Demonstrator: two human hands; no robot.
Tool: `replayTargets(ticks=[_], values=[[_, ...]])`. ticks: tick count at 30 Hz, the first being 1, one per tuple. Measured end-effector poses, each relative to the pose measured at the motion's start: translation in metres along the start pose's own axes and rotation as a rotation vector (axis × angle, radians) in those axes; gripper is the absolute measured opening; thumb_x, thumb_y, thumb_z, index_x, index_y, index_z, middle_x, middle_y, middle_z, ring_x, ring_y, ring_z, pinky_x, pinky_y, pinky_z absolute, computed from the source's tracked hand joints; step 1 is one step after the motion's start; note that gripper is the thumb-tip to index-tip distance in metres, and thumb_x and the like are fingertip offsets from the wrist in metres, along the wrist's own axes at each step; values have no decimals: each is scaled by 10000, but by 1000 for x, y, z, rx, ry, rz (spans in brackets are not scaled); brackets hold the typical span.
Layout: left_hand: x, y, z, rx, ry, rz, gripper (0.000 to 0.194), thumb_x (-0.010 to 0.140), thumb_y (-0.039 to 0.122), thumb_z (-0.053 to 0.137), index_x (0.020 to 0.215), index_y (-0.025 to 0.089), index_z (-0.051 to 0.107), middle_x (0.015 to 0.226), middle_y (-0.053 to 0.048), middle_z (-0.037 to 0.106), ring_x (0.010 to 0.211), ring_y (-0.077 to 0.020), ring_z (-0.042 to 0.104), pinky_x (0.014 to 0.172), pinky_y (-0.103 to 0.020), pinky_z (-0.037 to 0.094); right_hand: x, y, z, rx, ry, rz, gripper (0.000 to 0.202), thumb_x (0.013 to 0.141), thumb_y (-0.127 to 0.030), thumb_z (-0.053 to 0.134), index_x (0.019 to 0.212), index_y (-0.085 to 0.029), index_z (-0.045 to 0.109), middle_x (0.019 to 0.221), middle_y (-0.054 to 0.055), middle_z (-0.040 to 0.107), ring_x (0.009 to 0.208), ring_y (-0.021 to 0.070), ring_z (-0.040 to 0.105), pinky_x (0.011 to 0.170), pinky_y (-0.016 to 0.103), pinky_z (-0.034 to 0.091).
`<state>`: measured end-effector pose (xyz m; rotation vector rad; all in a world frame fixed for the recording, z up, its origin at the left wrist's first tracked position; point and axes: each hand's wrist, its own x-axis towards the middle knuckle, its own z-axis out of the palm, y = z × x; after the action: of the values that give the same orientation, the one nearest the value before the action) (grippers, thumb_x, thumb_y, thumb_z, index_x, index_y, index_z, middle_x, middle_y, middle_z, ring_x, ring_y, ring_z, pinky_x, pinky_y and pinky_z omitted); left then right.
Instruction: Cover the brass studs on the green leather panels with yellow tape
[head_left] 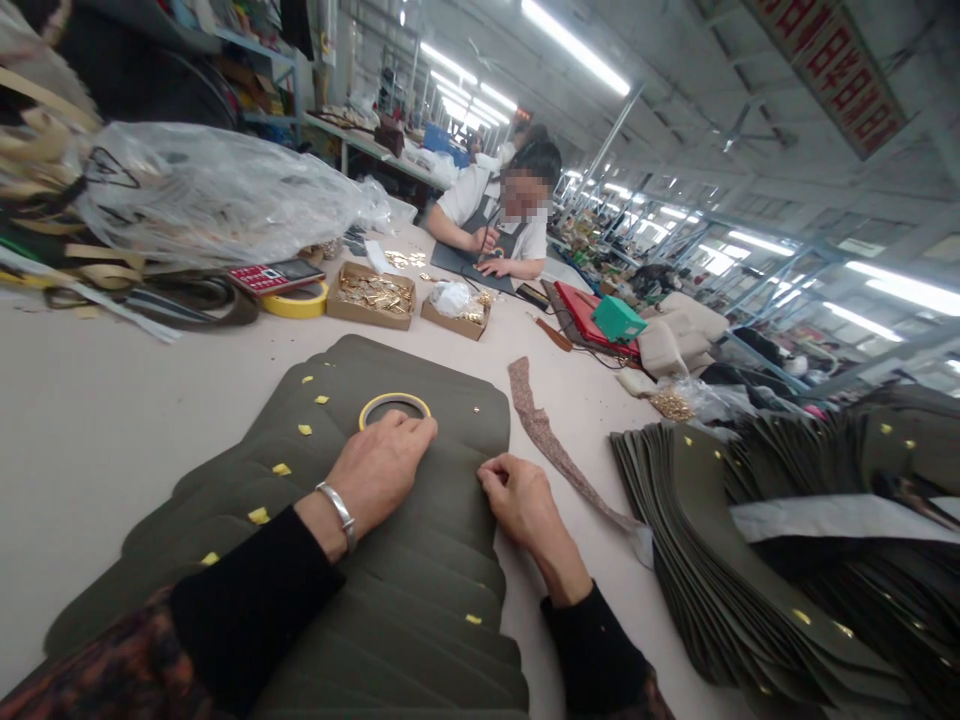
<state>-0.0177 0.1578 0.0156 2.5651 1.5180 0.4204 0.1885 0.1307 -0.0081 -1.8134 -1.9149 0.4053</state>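
Note:
Dark olive panels [420,560], fanned out and overlapping in a stack, lie on the table in front of me. Small yellow tape pieces [281,469] dot their left side. My left hand [382,470], with a silver bangle at the wrist, is closed on the near rim of a roll of yellow tape [372,404] that rests on the upper panels. At the stack's right edge, my right hand [519,495] has thumb and forefinger pinched together. Whatever is between those fingertips is too small to make out. A small shiny fitting [476,409] sits near the top panel's right corner.
A brown speckled strip [544,435] lies right of the stack, before a thick pile of similar olive panels [690,550]. Farther back are boxes of gold metal parts [371,293], another tape roll [296,302] and a plastic bag [217,190]. A person [499,215] works across the table.

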Motion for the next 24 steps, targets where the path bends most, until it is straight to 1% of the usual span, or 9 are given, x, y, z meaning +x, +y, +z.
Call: replayTargets(ticks=[3, 6, 8, 9, 11, 14, 18, 20, 24], values=[[1, -4, 1, -2, -4, 1, 230, 893, 47, 377, 935, 178, 560, 896, -82, 632, 953, -221, 562, 760, -326, 484, -4, -4, -12, 57, -140, -27, 152, 781, -165, 601, 684, -187, 716, 640, 15, 704, 601, 156, 632, 544, 230, 383], [0, -6, 8, -62, 43, 45, 197, 919, 103, 390, 938, 186, 568, 894, -70, 642, 931, -211, 574, 770, -320, 485, -9, -5, -20, 108, -271, -54, 137, 767, -151, 613, 696, -188, 724, 618, -2, 690, 559, 137, 603, 510, 218, 369], [-2, -6, 11, -165, 94, 120, 190, 955, 176, 386, 981, 195, 573, 921, -53, 662, 916, -194, 602, 793, -310, 490, -10, -5, -22, 186, -286, -62, 131, 777, -162, 617, 716, -190, 729, 617, -10, 687, 550, 131, 596, 503, 213, 387], [-3, -5, 12, -220, 121, 157, 197, 967, 208, 382, 1018, 201, 573, 950, -45, 674, 912, -184, 619, 802, -301, 494, -11, -5, -21, 245, -242, -64, 125, 789, -173, 615, 750, -188, 732, 644, -7, 696, 568, 134, 606, 518, 214, 412], [-5, -1, 11, -301, 164, 213, 215, 978, 249, 387, 1094, 215, 565, 1022, -33, 691, 913, -169, 653, 805, -280, 505, -12, -7, -19, 378, -85, -85, 133, 825, -202, 603, 863, -179, 729, 749, 13, 719, 645, 145, 636, 588, 227, 474], [-10, 7, 7, -328, 197, 275, 248, 977, 249, 404, 1186, 230, 535, 1114, -28, 692, 964, -163, 672, 824, -262, 520, -13, -12, -16, 477, 111, -208, 190, 863, -202, 577, 1012, -171, 690, 892, 47, 715, 755, 156, 649, 685, 256, 515], [-14, 15, 6, -303, 210, 350, 391, 975, 195, 397, 1365, 200, 369, 1216, -68, 660, 1044, -155, 659, 875, -260, 525, -17, -20, -16, 387, 178, -452, 224, 863, -122, 550, 1046, -182, 663, 908, 53, 686, 774, 151, 623, 704, 270, 509], [-15, 17, 8, -278, 206, 341, 415, 974, 200, 401, 1382, 189, 329, 1169, -76, 679, 993, -161, 678, 825, -258, 541, -17, -22, -16, 341, 190, -514, 211, 865, -106, 538, 1021, -188, 655, 893, 52, 682, 770, 152, 617, 704, 274, 511], [-16, 20, 8, -250, 147, 323, 380, 970, 204, 412, 1343, 191, 340, 1023, -61, 710, 892, -175, 699, 724, -252, 538, -17, -22, -14, 244, 234, -600, 163, 873, -97, 515, 907, -193, 643, 839, 56, 686, 788, 168, 632, 729, 290, 517]])
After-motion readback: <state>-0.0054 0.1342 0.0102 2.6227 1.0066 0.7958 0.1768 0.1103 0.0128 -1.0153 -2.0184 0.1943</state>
